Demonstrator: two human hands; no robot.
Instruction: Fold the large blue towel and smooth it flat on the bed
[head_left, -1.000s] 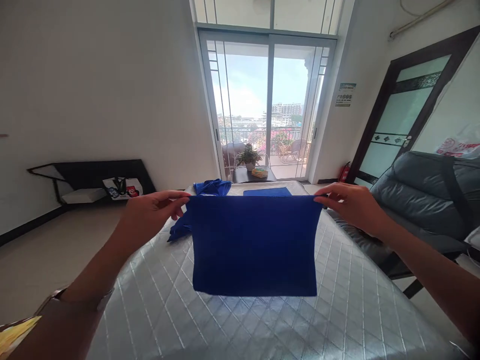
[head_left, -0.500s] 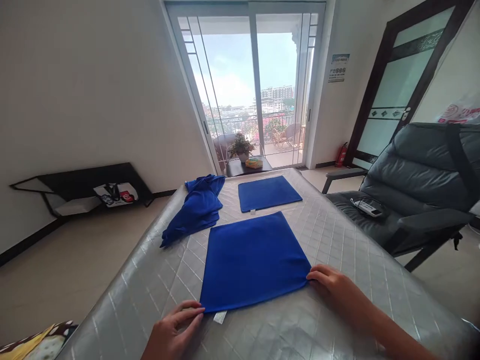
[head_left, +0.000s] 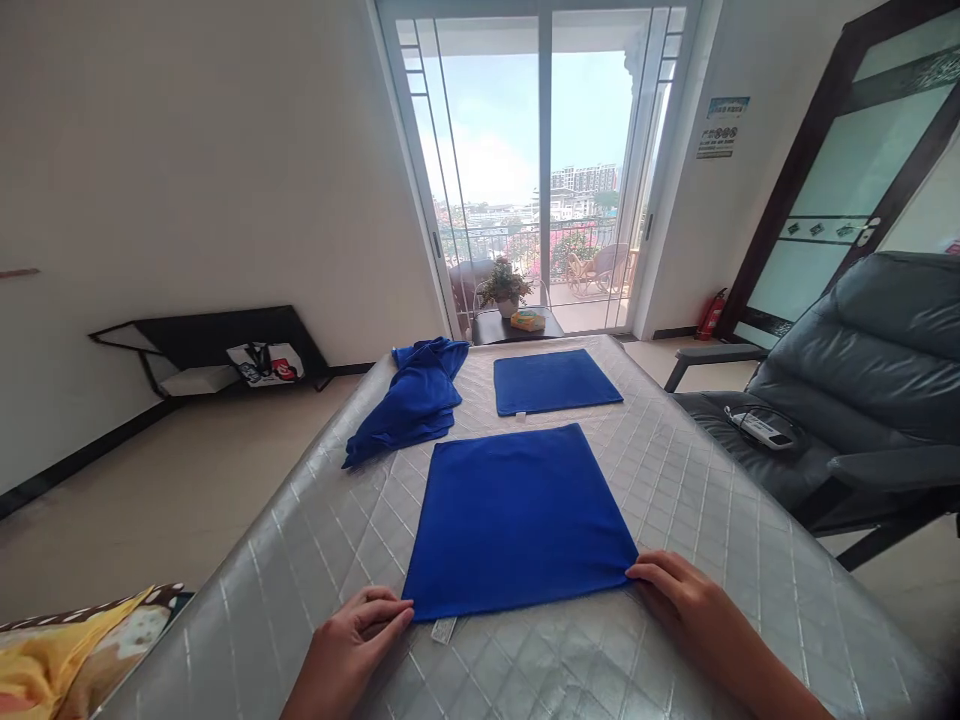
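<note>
A blue cloth (head_left: 521,520) lies flat and square on the silver quilted table (head_left: 675,480) in front of me. My left hand (head_left: 352,645) pinches its near left corner, beside a small white tag. My right hand (head_left: 679,600) pinches its near right corner. Both hands rest low on the table. Farther back lies a second flat blue cloth (head_left: 555,380), and to its left a crumpled heap of blue cloths (head_left: 412,400).
A dark recliner chair (head_left: 862,400) with a remote on its seat stands right of the table. Beyond the far end are a small table with a potted plant (head_left: 506,290) and glass balcony doors. A black frame with a bag (head_left: 262,362) leans on the left wall.
One second ago I held the cloth up in the air by its top corners. It now lies spread flat on the table, with my hands down at its near corners.
</note>
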